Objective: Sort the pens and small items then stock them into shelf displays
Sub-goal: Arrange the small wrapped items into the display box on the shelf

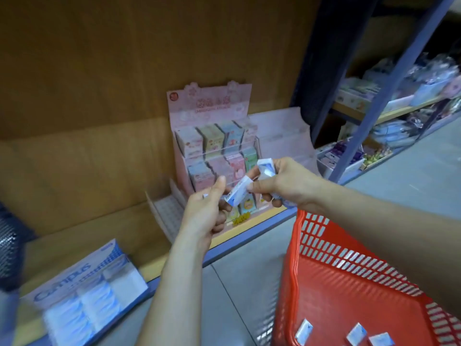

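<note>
My left hand [207,211] pinches one small white-and-blue box [237,193] in front of the shelf. My right hand [279,186] grips a bunch of the same small boxes [266,167], and its thumb touches the box held by the left hand. Behind the hands stands a pink tiered display [212,108] stocked with pastel boxes. A red plastic basket [324,258] hangs under my right forearm, with three loose white-and-blue boxes [356,333] on its bottom. A blue-and-white "Campus" display box [82,283] lies on the shelf at the lower left.
A low empty cardboard tray [164,211] sits left of the pink display, and a pale translucent display [282,136] stands to its right. The wooden shelf has a blue front edge [249,240]. Further stocked shelves [399,108] run along the right behind blue metal posts.
</note>
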